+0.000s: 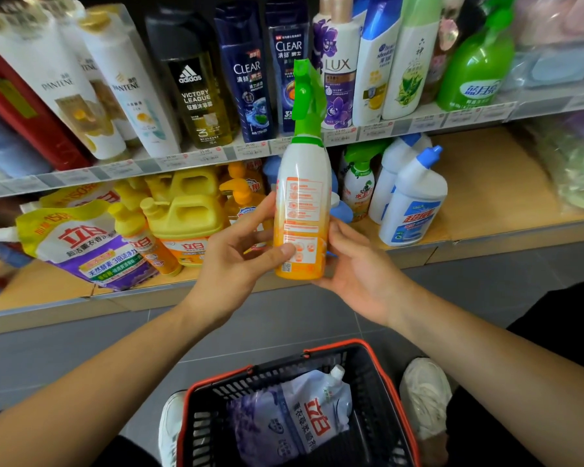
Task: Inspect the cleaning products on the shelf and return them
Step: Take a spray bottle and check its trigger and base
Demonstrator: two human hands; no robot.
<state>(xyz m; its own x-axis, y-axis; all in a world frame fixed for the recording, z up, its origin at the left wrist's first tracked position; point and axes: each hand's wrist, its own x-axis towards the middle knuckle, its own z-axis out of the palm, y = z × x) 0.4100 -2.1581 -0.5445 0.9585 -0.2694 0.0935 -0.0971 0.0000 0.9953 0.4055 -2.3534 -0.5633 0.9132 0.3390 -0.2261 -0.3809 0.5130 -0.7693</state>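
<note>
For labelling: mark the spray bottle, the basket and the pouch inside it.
spray bottle (302, 170), head view, white upper body.
basket (371, 392), head view, inner right wall.
pouch (304, 423), head view, printed front.

Bare lower shelf (486, 183) right of white bottles (412, 203), yellow jugs (186, 210) crowding left

Two hands (231, 264) (359, 264), one basket (223, 387)

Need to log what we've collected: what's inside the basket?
One white and purple refill pouch lies in the basket, spout at the far end. Anything beneath the pouch is covered.
</note>
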